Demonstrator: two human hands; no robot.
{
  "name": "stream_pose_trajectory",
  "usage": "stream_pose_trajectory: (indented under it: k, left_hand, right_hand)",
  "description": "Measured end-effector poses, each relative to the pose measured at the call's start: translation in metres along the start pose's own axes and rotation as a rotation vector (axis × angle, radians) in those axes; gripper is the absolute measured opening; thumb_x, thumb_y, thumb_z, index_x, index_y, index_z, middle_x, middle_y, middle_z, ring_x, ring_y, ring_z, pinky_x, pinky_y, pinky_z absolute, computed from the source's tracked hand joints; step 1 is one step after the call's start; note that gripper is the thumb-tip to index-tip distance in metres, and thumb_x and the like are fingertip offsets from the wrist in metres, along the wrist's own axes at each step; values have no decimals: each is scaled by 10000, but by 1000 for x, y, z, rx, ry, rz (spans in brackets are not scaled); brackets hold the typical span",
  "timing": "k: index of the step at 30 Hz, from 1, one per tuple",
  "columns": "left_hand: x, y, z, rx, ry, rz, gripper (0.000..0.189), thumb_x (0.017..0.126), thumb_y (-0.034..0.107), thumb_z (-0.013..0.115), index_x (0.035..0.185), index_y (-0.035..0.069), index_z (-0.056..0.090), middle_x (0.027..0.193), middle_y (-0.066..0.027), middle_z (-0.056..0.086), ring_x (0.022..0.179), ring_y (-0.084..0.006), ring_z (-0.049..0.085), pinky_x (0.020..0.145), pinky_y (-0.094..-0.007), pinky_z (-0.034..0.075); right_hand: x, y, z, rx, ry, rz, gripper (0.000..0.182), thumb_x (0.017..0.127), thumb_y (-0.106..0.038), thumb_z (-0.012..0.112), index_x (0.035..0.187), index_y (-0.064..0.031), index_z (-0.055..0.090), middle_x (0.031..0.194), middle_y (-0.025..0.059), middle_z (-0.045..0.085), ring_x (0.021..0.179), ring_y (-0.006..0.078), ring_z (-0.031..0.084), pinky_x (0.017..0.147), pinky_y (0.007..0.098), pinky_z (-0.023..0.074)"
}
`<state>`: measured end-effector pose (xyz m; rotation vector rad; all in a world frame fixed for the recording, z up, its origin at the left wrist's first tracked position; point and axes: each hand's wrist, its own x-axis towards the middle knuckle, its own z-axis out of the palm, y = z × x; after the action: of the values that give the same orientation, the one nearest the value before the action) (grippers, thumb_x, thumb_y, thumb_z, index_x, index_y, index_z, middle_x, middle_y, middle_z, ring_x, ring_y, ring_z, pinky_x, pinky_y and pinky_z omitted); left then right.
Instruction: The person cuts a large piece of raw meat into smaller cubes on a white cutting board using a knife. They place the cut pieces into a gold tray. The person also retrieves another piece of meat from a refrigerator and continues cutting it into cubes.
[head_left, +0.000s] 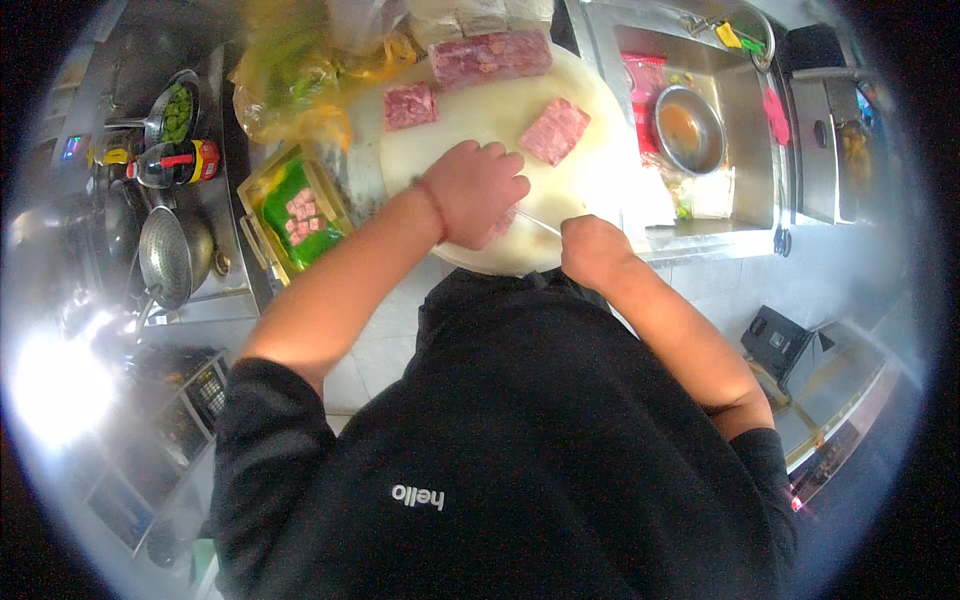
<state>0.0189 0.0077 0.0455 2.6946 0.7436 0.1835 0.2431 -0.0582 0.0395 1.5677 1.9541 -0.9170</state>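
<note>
My right hand (596, 250) grips a knife (538, 223) by its handle, and the thin blade runs left towards my other hand. Beneath my left hand (480, 196) lies a piece of raw meat (504, 223), mostly covered by the fingers, which press on it beside the blade. Both hands work over the near part of a round, pale chopping board (465, 142). Farther back on it are a long block of raw meat (491, 58), a smaller chunk (409, 106) at the left and a thick pink slab (555, 131) at the right.
To the left, a container lined with green plastic (300, 251) holds meat cubes (304, 216). Past it are a sauce bottle (176, 163), a pan of green vegetables (178, 112) and a perforated ladle (165, 255). A steel sink (752, 180) at the right contains a metal bowl (688, 129).
</note>
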Motion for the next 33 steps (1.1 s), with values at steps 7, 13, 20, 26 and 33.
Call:
stream_pose_trajectory:
  k: [7, 13, 20, 26, 33]
  left_hand:
    - [22, -39, 36, 122, -679, 71, 394, 766, 127, 686, 1101, 332, 704, 853, -48, 736, 810, -288, 715, 634, -441, 553]
    - [5, -54, 47, 53, -569, 66, 493, 804, 171, 691, 1257, 364, 660, 887, -65, 733, 807, -308, 706, 652, -445, 557]
    - [-2, -39, 26, -146, -471, -76, 135, 865, 242, 607, 838, 188, 729, 855, -97, 731, 813, -330, 704, 705, -461, 553]
    - [6, -50, 33, 91, -503, -34, 122, 767, 153, 675, 864, 172, 746, 839, -108, 717, 815, -336, 704, 668, -460, 557]
    - [-16, -54, 7, 199, -318, -9, 100, 612, 62, 675, 692, 122, 681, 770, -99, 678, 767, -329, 696, 624, -454, 554]
  right_hand:
    - [14, -7, 1, -1, -55, 50, 216, 825, -65, 553, 962, -5, 708, 991, 252, 703, 969, 411, 688, 871, 475, 551]
    - [28, -11, 8, 14, -64, -3, 232, 825, -74, 554, 975, 12, 708, 1002, 258, 701, 971, 419, 686, 874, 479, 551]
    - [38, -17, 27, 39, -44, 24, 239, 828, -93, 542, 966, 9, 708, 970, 248, 707, 926, 421, 694, 851, 481, 557]
    - [45, -3, 28, -21, 50, -48, 235, 853, -99, 511, 958, -15, 704, 936, 247, 706, 893, 422, 694, 841, 489, 553]
    - [35, -23, 18, 73, 203, -112, 237, 877, -122, 503, 968, -25, 700, 897, 242, 704, 876, 423, 689, 811, 501, 549]
